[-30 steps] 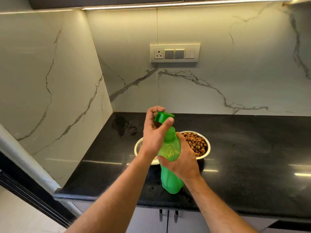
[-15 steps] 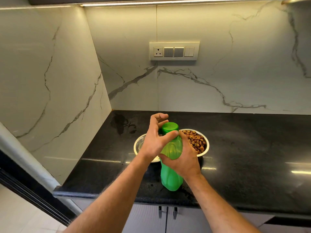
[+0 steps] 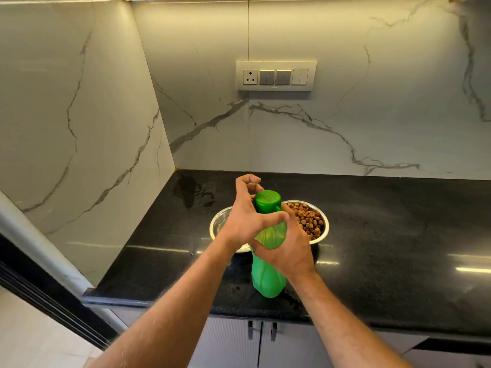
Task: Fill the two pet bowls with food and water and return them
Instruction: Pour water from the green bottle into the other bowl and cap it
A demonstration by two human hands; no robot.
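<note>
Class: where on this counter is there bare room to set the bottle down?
Free: the wide black stretch right of the food bowl, and the back strip under the switch panel. Crowded: the front middle, with both bowls, the green bottle and both hands.

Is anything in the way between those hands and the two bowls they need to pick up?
Yes: the green bottle stands on the black counter right in front of both bowls. The right hand grips its body, the left hand is at its cap. The kibble bowl and the other bowl sit just behind.
</note>
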